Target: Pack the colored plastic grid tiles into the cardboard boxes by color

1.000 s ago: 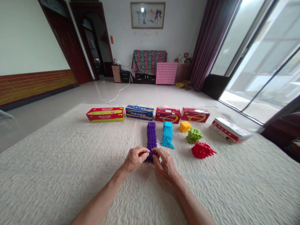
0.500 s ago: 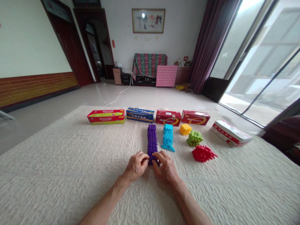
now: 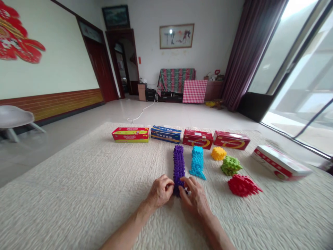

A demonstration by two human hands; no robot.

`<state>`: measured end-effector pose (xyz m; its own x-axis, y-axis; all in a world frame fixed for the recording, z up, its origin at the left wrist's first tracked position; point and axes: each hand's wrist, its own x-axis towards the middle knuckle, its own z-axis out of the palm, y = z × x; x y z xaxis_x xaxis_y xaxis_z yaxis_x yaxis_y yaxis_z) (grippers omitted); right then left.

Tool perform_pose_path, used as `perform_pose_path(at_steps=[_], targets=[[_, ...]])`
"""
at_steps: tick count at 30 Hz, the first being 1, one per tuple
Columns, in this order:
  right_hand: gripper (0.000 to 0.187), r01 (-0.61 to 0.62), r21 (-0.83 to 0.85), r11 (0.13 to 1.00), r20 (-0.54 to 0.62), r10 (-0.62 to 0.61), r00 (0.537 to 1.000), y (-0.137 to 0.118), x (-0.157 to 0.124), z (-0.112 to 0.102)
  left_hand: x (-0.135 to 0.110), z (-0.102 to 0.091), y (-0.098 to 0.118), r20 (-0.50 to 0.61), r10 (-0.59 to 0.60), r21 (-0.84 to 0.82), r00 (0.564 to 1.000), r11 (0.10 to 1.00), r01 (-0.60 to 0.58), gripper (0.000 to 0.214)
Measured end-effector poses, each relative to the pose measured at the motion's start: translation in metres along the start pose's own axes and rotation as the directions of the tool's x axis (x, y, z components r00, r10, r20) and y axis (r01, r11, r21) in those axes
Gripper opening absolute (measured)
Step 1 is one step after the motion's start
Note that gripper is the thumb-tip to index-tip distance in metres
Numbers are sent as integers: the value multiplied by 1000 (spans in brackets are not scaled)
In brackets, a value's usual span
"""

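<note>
A long row of purple interlocking plastic blocks [image 3: 179, 163] lies on the quilted cover, pointing away from me. At its near end my left hand [image 3: 160, 190] pinches the left edge, thumb and forefinger pressed together. From the right side my right hand [image 3: 196, 196] grips the same end, thumb and fingers bent over the blocks. The fingers partly hide this end. To the right lies a shorter light-blue row of blocks [image 3: 197, 161]. Beyond it are a yellow cluster [image 3: 218, 153], a green cluster [image 3: 231, 165] and a red pile of blocks [image 3: 243, 185].
Along the far side stand a red-and-yellow box [image 3: 130, 135], a blue box [image 3: 165, 134] and two dark-red boxes [image 3: 197, 139] [image 3: 231, 140]. A white-and-red box [image 3: 282, 163] sits at the right. Beyond the cover [image 3: 85, 180] are a tiled floor and a white chair [image 3: 15, 118].
The view has turned left and up, so everything sits further right and lower. Both hands stay at the near end of the purple row, with only slight finger movement.
</note>
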<state>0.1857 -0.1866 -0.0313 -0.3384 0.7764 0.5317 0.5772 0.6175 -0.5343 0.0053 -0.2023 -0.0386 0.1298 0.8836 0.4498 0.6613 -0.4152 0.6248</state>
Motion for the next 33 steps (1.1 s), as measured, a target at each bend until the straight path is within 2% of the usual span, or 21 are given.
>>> perform_pose_path(at_steps=[6,10,13,15,18,22,24,26,28,30,33], targets=[[16,-42,62,997,-86,47,995,12,2,5,4,1,-4,-62,-38,-39,997,999,36,15],[16,-6,40,999,-120,11,993,15,-2,7,6,3,-12,-122,-101,-45,987,994,97,18],[18,31,10,999,-162,-29,986,11,-2,9,9,-6,-26,-164,-140,-8,977,990,141,21],[21,70,-6,997,-145,-71,987,3,7,12,15,-24,-43,-191,-164,39,968,984,174,23],[27,133,-34,991,-58,-135,989,-17,36,22,34,-67,-77,-246,-222,143,944,955,261,30],[32,187,-18,982,65,-186,980,-49,84,48,78,-133,-121,-317,-279,281,906,885,371,47],[33,185,10,983,143,-184,972,-61,102,65,102,-156,-138,-320,-292,335,901,855,396,50],[37,182,20,983,211,-182,960,-68,116,81,122,-170,-150,-311,-320,380,895,821,426,52],[45,203,11,979,258,-199,945,-70,130,97,135,-176,-159,-293,-356,422,887,784,454,52],[53,223,-4,975,285,-212,935,-69,144,110,140,-177,-167,-272,-383,466,883,750,470,47],[57,203,-30,979,258,-188,948,-67,164,126,138,-179,-171,-243,-400,531,884,708,466,33]])
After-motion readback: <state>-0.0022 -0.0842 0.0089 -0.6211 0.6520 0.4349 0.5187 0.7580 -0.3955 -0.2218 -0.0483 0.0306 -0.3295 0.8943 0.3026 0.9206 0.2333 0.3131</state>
